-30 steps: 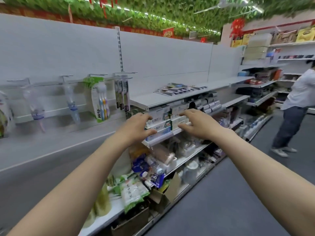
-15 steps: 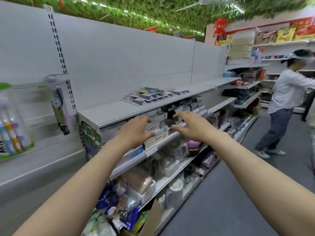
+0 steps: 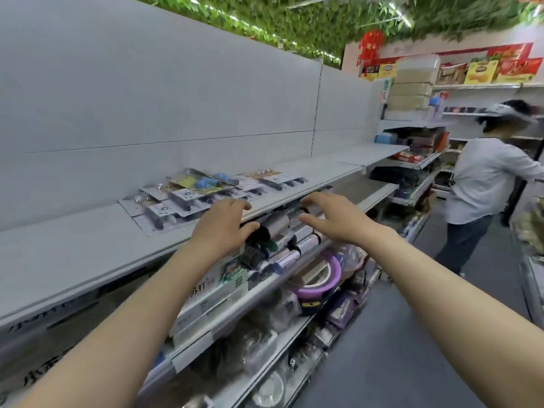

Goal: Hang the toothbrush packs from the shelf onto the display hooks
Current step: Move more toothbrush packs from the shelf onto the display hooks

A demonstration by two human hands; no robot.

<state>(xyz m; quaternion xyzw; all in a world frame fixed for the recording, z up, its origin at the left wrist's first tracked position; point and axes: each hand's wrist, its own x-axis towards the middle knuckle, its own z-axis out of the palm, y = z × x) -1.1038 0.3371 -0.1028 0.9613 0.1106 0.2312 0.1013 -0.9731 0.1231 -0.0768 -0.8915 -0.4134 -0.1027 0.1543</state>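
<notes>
While both hands reach out with relaxed, empty grips, left hand [image 3: 219, 228] and right hand [image 3: 338, 219] hover at shelf [image 3: 88, 248] edge, near toothbrush packs [image 3: 194, 195] lying flat. Rolled goods [image 3: 279, 240] crowd below. Bystander [image 3: 482, 184] right, blurred.

Scene was evenly and brightly lit from overhead; a strip light [image 3: 404, 17] was seen glowing among the green artificial foliage on the ceiling [image 3: 265, 28]. Shadows were soft, deepest under the pale grey metal top shelf [image 3: 73, 254]. Strong wide-angle bending was noted at the edges. Motion blur was seen throughout, worst on the person in the white shirt [image 3: 488, 184] and the lower shelf goods.
</notes>
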